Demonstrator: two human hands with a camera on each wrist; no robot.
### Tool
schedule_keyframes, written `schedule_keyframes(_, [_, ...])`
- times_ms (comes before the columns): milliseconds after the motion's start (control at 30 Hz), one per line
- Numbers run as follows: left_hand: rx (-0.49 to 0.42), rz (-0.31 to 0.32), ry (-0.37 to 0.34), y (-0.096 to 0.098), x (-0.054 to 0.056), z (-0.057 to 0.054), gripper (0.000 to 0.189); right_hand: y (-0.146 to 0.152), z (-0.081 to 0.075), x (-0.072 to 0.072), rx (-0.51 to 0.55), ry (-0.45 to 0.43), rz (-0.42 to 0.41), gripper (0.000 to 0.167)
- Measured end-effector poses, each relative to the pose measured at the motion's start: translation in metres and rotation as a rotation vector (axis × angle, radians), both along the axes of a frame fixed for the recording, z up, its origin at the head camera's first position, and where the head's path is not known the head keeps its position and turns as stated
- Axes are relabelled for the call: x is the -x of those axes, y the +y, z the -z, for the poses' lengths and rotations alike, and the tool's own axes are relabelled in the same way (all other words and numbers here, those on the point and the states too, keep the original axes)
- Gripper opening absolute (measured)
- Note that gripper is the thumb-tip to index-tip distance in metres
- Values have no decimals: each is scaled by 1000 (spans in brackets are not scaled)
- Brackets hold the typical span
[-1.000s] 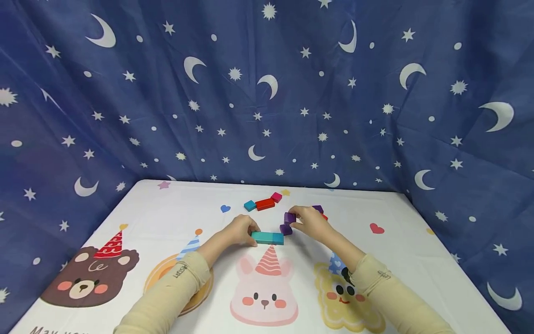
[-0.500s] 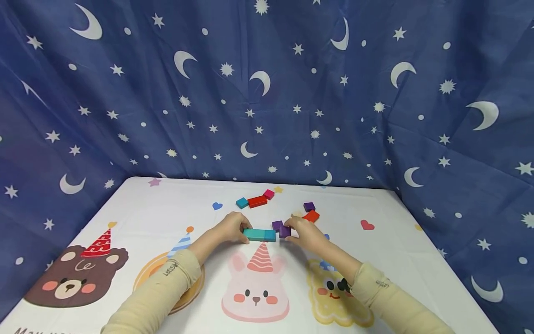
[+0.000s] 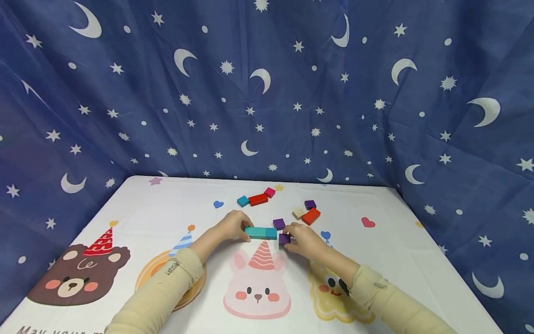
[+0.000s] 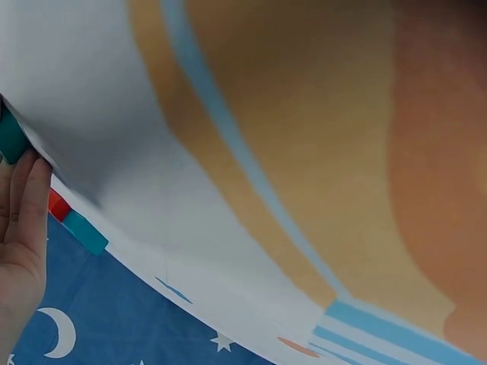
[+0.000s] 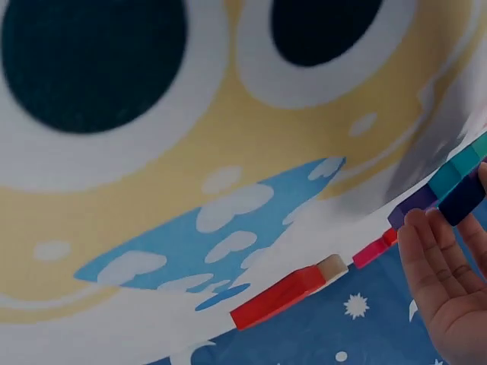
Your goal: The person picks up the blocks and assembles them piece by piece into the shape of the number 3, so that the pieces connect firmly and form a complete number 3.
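Lower centre, the left hand [image 3: 235,226] pinches a turquoise oblong block [image 3: 255,233] by its left end, seemingly to steady it; the right hand [image 3: 305,240] pinches a small purple block [image 3: 284,239].

Head feed gives me a dark blue curtain [image 3: 292,130] across the back and down both sides, printed with white crescents, stars, dots; soft vertical folds. White tabletop [image 3: 183,199] below, curtain rising right behind its far edge. Prints on it, left to right: brown bear [image 3: 79,278] in red party hat, orange round figure [image 3: 143,271] partly covered, pink bunny [image 3: 257,297], yellow scalloped face [image 3: 323,304] partly covered. Small extras I can see: pink star [image 3: 155,181], blue heart [image 3: 219,204], red heart [image 3: 368,222]. Lettering [image 3: 54,330] cut off bottom left. Light soft, fairly even; both wrist feeds look dimmer to me, tabletop shaded.
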State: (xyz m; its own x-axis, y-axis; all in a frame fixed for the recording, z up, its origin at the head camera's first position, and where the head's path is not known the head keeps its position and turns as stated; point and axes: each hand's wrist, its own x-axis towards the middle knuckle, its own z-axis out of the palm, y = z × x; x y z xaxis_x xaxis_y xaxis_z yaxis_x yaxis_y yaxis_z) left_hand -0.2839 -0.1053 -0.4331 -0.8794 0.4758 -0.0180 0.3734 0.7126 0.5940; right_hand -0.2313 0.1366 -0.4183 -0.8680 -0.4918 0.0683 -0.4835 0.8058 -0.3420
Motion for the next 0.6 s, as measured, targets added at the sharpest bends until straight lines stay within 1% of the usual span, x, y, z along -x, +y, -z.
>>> schedule_keyframes(100, [5,2,8,1,2,-2,30,-1,0,1,-1,-14,-6,27])
schedule_keyframes(267, [-7,-18,5,2,1,-3,30,-3,3,1,-32,-26,-17,29])
schedule_keyframes(367, [-4,-22,-10,2,0,-3,29,-6,5,1,-47,-35,-22,30])
schedule_keyframes(600, [-1,-43,-41,3,-1,-3,28,-11,6,-1,-63,-51,4,30])
